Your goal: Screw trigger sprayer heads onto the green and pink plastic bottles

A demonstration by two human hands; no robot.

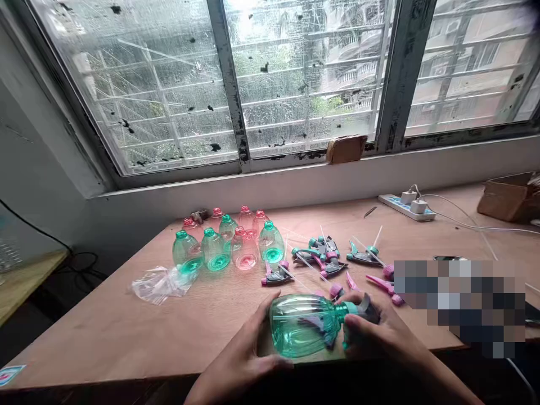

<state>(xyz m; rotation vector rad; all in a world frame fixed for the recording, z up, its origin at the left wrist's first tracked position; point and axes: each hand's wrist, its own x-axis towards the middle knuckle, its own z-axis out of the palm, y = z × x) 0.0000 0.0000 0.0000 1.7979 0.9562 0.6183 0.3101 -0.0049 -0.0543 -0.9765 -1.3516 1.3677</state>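
Observation:
A clear green spray bottle (301,329) lies sideways between my hands at the table's front edge, its base to the left. My left hand (248,351) is wrapped round the base end. At the neck, my right hand (382,332) grips a grey and green trigger sprayer (366,309); a straw runs inside the bottle. Just beyond lie several loose trigger sprayers, among them a pink and grey one (277,274) and a green and grey one (363,256). Back left, several green bottles (216,252) and pink bottles (244,250) stand upright without sprayers.
A crumpled clear plastic bag (162,285) lies left of the bottles. Toward the back right are a power strip (405,207) with plugs and cables and a brown cardboard box (508,199). A blurred-out patch hides part of the right side. Windows line the wall behind the table (105,332).

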